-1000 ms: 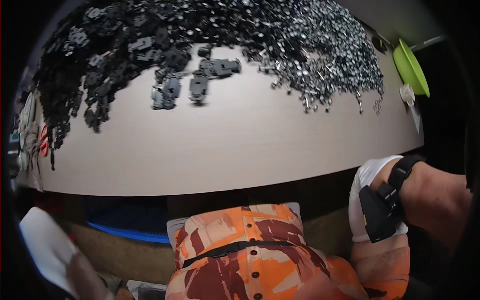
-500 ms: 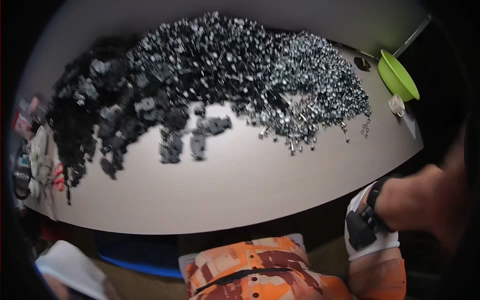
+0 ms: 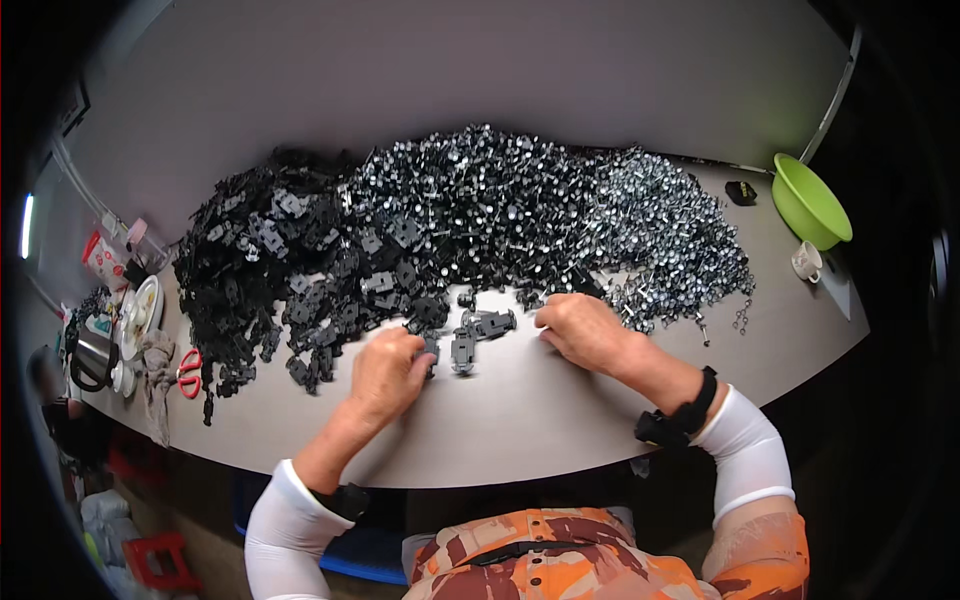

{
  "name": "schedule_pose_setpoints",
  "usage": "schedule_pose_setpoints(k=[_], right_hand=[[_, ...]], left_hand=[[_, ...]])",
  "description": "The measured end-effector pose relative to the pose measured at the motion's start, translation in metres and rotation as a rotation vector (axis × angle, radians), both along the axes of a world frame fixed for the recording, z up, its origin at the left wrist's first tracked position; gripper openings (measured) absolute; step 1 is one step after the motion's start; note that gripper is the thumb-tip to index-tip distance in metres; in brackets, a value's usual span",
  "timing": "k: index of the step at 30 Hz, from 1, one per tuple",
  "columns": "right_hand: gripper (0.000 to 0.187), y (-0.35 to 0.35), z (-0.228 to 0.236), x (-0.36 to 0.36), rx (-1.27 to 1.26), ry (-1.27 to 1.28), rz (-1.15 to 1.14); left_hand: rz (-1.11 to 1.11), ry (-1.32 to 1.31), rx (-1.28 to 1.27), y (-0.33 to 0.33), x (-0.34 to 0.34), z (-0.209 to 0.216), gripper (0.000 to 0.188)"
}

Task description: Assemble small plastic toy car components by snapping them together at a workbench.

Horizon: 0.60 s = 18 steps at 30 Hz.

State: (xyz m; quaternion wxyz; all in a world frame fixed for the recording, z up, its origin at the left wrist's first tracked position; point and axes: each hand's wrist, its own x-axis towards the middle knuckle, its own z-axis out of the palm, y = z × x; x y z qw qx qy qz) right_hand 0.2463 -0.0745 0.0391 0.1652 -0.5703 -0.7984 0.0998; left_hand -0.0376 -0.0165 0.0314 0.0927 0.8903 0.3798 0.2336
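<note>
A wide heap of small parts covers the far half of the grey table [image 3: 520, 420]: black plastic pieces [image 3: 270, 260] on the left, shiny metal pieces [image 3: 660, 230] on the right. Close to the heap's front edge lie a few loose black parts [image 3: 478, 333]. My left hand [image 3: 388, 372] rests on the table with curled fingers touching a black part [image 3: 430, 350] at its fingertips. My right hand [image 3: 585, 330] lies palm down at the edge of the metal pieces, fingers bent; whether it holds a piece is hidden.
A green bowl [image 3: 808, 203] and a small white cup [image 3: 806, 262] stand at the far right. Red-handled scissors [image 3: 189, 372], a cloth, a kettle [image 3: 92, 355] and dishes crowd the left end. The table's front edge runs just before my chest.
Both hands have come up from below the table edge and now rest at the front of the heap. The view has tilted up, showing more of the table and wall.
</note>
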Motion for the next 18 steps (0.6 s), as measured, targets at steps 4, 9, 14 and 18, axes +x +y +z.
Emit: schedule_pose_setpoints(k=[4,9,14,18], right_hand=[[0.005,0.016,-0.002,0.009,0.042,-0.026,-0.076],[0.005,0.012,0.006,0.028,0.021,0.023,-0.19],[0.012,0.005,-0.004,0.018,0.063,-0.018,-0.108],[0.012,0.013,-0.009,0.006,0.09,-0.12,-0.102]], left_hand=[[-0.024,0.004,-0.011,0.004,0.034,-0.005,0.012],[-0.063,0.076,0.033,0.016,0.079,-0.011,0.021],[-0.102,0.049,-0.005,0.026,0.095,-0.017,0.026],[-0.186,-0.049,0.051,0.036,0.091,-0.021,0.031]])
